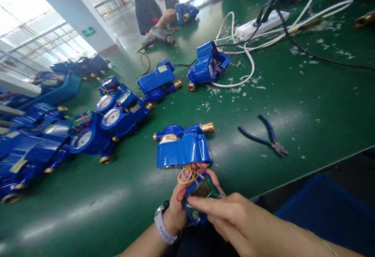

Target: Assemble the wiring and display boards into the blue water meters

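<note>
Blue plastic case with a green circuit board (203, 190) rests grasped in my left hand (176, 207), seemingly steadied for my right hand (236, 212), its index finger touching it; from afar I can't tell whether its other fingers grip. Thin multicoloured wires (187, 182) likely tether it beside the glossy blue, brass-ended meter (181, 149) on the green desk (140, 194).

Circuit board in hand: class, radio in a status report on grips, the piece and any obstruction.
Left grip holds circuit board; right grip at it, index finger extended. Wires lead toward blue meter. Pliers to right, apart from work.
</note>
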`<state>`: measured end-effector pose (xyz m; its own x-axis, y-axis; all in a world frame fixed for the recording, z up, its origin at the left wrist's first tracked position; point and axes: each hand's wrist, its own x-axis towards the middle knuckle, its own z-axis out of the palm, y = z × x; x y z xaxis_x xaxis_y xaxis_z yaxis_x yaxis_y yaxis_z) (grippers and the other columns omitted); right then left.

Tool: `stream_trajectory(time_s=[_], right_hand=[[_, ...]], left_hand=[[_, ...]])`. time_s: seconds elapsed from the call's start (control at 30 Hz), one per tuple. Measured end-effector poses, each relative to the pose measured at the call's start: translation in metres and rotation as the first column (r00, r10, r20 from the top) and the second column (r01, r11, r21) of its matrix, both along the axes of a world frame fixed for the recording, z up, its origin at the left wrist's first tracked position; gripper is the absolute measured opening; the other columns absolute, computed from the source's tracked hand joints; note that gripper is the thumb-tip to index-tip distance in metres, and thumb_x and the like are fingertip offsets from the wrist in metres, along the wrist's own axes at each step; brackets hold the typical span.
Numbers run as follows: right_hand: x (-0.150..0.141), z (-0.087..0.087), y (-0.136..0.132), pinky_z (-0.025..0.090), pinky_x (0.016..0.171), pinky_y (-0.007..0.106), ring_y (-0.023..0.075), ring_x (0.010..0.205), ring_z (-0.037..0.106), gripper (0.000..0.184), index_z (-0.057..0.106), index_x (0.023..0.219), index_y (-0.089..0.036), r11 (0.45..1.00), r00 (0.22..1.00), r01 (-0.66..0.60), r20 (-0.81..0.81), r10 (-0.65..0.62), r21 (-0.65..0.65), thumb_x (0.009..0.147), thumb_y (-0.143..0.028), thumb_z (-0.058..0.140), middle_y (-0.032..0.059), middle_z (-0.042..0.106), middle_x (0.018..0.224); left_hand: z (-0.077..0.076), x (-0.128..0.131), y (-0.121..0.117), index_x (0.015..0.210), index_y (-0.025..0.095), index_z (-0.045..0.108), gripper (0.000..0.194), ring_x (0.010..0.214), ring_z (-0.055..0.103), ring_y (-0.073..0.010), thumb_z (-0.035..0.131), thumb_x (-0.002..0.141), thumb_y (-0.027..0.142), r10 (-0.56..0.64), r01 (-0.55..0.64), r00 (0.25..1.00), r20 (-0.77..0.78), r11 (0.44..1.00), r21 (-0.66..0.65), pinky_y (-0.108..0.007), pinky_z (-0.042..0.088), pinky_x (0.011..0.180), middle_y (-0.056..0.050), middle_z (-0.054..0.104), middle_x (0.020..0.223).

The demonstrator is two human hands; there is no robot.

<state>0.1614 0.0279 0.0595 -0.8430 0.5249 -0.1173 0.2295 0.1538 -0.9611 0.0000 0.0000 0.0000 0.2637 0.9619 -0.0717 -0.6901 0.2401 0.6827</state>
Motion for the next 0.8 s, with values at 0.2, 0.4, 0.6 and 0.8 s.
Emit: stream_trajectory(time_s=[0.2, 0.4, 0.6, 0.8], right_hand=[[-0.002, -0.004, 0.0, 0.049, 0.073, 0.024, 0.0154, 0.076, 0.062, 0.046, 0.062, 0.128, -0.013, 0.997, 0.997, 0.078, 0.013, -0.078, -0.026, 0.089, -0.012, 0.039, 0.0096, 0.069, 0.089], [-0.011, -0.016, -0.014, 0.032, 0.046, 0.02, 0.009, 0.046, 0.041, 0.045, 0.061, 0.128, -0.012, 0.92, 0.994, 0.085, -0.031, -0.105, -0.383, 0.092, -0.024, 0.036, -0.0024, 0.047, 0.055], [-0.019, -0.024, -0.033, 0.02, 0.042, 0.019, 0.0068, 0.04, 0.022, 0.059, 0.041, 0.145, -0.013, 0.64, 0.957, 0.131, -0.071, -0.281, -0.757, 0.091, -0.036, 0.045, -0.0108, 0.027, 0.049], [-0.021, -0.03, -0.038, 0.017, 0.041, 0.019, 0.0051, 0.042, 0.023, 0.062, 0.043, 0.145, -0.017, 0.635, 0.95, 0.17, -0.046, -0.31, -0.754, 0.09, -0.047, 0.051, -0.0084, 0.034, 0.054]], left_hand=[[0.001, 0.0, 0.002, 0.115, 0.022, 0.06, 0.042, 0.08, 0.067, -0.0273, 0.06, 0.086, 0.053, 0.004, -0.005, 0.999, -0.033, 1.0, -0.008, -0.044, 0.057, 0.075, -0.008, 0.066, 0.098], [0.002, 0.002, 0.006, 0.109, 0.024, 0.061, 0.042, 0.081, 0.067, -0.0252, 0.061, 0.084, 0.058, 0.027, -0.027, 0.999, -0.038, 0.999, -0.023, -0.039, 0.054, 0.077, -0.006, 0.066, 0.095], [0.006, 0.004, 0.007, 0.107, 0.021, 0.062, 0.043, 0.082, 0.066, -0.0242, 0.064, 0.083, 0.056, 0.038, -0.038, 0.999, -0.024, 0.999, -0.024, -0.036, 0.052, 0.08, -0.007, 0.066, 0.097], [0.0, 0.004, 0.005, 0.109, 0.021, 0.061, 0.041, 0.082, 0.067, -0.0233, 0.063, 0.084, 0.053, 0.033, -0.032, 0.997, 0.066, 0.999, -0.018, -0.037, 0.053, 0.081, -0.006, 0.065, 0.097]])
